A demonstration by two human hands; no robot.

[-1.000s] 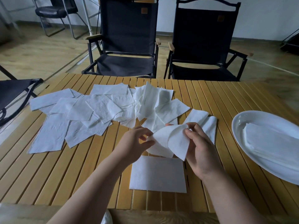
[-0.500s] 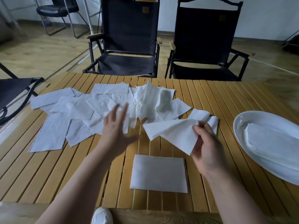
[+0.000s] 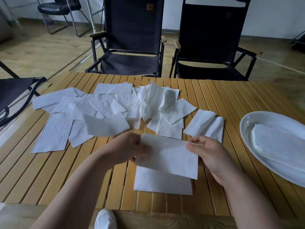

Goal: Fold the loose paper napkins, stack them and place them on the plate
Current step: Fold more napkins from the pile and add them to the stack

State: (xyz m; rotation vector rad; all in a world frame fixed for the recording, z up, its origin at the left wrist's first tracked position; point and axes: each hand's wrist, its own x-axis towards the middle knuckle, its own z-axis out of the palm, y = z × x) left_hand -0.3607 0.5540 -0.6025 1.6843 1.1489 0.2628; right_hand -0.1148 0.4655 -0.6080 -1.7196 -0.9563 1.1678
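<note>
Napkin [image 3: 168, 156]: soft white paper rectangle, left of plate [image 3: 257, 119]
Hands: left hand [image 3: 122, 149] and right hand [image 3: 212, 156] each pinch 1 end
Plate: glossy white oval, folded stack [image 3: 280, 146] inside

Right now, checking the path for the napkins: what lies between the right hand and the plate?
Only bare table slats separate the right hand and the plate, seen in the head view.

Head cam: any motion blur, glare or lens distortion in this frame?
Head view: motion blur on the left hand and the held napkin beside it, right hand less so. Head view: wide-angle bend fans the table slats, stretches the plate at the edge. Soft light, no glare.
</note>
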